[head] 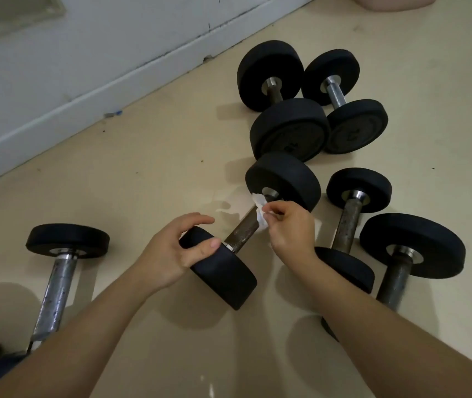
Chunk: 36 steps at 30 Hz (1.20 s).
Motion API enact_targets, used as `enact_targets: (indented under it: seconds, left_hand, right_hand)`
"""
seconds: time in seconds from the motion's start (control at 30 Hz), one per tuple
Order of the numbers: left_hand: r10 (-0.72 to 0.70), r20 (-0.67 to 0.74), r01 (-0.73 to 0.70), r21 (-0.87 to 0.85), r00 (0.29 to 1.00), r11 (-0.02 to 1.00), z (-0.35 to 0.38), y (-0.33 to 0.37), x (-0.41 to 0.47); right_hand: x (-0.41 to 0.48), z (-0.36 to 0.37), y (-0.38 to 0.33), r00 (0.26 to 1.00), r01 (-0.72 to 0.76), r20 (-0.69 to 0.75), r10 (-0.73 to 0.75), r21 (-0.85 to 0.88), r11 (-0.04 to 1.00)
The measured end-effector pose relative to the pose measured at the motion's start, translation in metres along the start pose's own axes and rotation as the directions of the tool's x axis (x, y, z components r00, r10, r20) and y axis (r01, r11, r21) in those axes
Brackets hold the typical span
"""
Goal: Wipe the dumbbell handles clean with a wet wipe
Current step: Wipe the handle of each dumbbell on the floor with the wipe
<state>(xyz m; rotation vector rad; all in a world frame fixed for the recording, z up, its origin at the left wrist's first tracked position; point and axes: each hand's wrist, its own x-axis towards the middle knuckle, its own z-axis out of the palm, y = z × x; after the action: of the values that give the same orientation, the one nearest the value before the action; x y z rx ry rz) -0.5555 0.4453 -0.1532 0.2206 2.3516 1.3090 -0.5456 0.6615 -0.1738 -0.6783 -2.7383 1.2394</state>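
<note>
We steadied the centre dumbbell (257,228) on the floor (143,182), our left hand (177,251) clamped on its near weight while our right hand (289,225) pinched the wet wipe (260,208) against the handle's far end. Loosening that left grip could have let it roll into the 2 neighbouring dumbbells (372,239).

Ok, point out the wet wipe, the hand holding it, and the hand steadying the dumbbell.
wet wipe (260,208), head view, on the white wad against the handle.
right hand (292,228), head view, on the back of the hand.
left hand (171,254), head view, on the back of the hand gripping the near weight.
</note>
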Motion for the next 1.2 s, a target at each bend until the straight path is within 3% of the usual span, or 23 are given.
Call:
enact_targets:
  seconds: [0.07,0.1,0.17,0.2,0.23,0.3,0.33,0.43,0.47,0.53,0.67,0.8,0.9,1.0,1.1,1.2]
  left_hand:
    - [0.159,0.006,-0.159,0.069,0.987,0.985,-0.013,0.002,0.003]
    - [0.209,0.090,-0.219,0.124,0.974,0.968,-0.023,0.007,0.005]
    - [0.138,0.360,-0.247,0.280,0.923,0.928,-0.042,0.021,0.012]
    - [0.068,0.466,-0.293,0.428,0.882,0.855,-0.048,0.027,0.018]
    - [0.033,0.520,-0.383,0.582,0.854,0.717,-0.049,0.031,0.021]
    - [0.082,0.544,-0.526,0.747,0.835,0.405,-0.040,0.035,0.024]
    - [0.100,0.540,-0.537,0.767,0.836,0.351,-0.036,0.036,0.024]
    - [0.046,0.519,-0.483,0.755,0.854,0.443,-0.038,0.044,0.026]
    - [0.028,0.515,-0.476,0.768,0.857,0.429,-0.040,0.049,0.023]
    - [0.013,0.503,-0.477,0.810,0.864,0.342,-0.031,0.060,0.012]
    - [-0.047,0.539,-0.534,0.841,0.841,0.087,0.016,0.084,-0.025]
    - [-0.184,0.549,-0.528,0.835,0.815,0.152,0.036,0.084,-0.066]
    - [-0.211,0.509,-0.469,0.857,0.834,0.215,0.037,0.064,-0.104]
    - [-0.208,0.435,-0.344,0.867,0.876,0.361,0.041,0.047,-0.134]
    - [-0.172,0.311,-0.189,0.844,0.935,0.502,0.034,0.031,-0.153]
    - [-0.102,0.219,-0.124,0.814,0.970,0.568,0.022,0.016,-0.163]
  right_hand:
    - [0.008,0.009,-0.003,0.999,0.039,-0.023,-0.040,-0.033,0.999]
    - [0.011,0.013,-0.007,0.998,0.055,-0.025,-0.056,-0.043,0.998]
    - [0.017,0.019,-0.015,0.997,0.071,-0.019,-0.072,-0.043,0.997]
    - [0.019,0.021,-0.020,0.998,0.067,-0.011,-0.067,-0.037,0.997]
    - [0.021,0.023,-0.024,0.999,0.050,0.000,-0.050,-0.019,0.999]
    - [0.025,0.025,-0.031,1.000,0.001,0.026,-0.002,0.051,0.999]
    - [0.026,0.028,-0.034,0.999,-0.026,0.033,0.023,0.090,0.996]
    - [0.025,0.035,-0.040,0.988,-0.155,0.062,0.143,0.272,0.950]
    - [0.022,0.037,-0.042,0.977,-0.212,0.087,0.194,0.347,0.914]
    - [0.018,0.032,-0.041,0.959,-0.284,0.120,0.257,0.399,0.872]
    - [0.001,0.011,-0.024,0.966,-0.246,0.154,0.206,0.315,0.917]
    - [-0.035,0.013,-0.012,0.965,-0.157,0.245,0.089,0.274,0.949]
    - [-0.059,0.026,-0.011,0.930,0.010,0.359,-0.077,0.186,0.982]
    - [-0.072,0.038,-0.017,0.864,0.173,0.458,-0.208,0.119,0.978]
    - [-0.074,0.047,-0.022,0.826,0.368,0.434,-0.360,0.067,0.927]
    - [-0.080,0.055,-0.017,0.795,0.563,0.296,-0.530,-0.034,0.826]
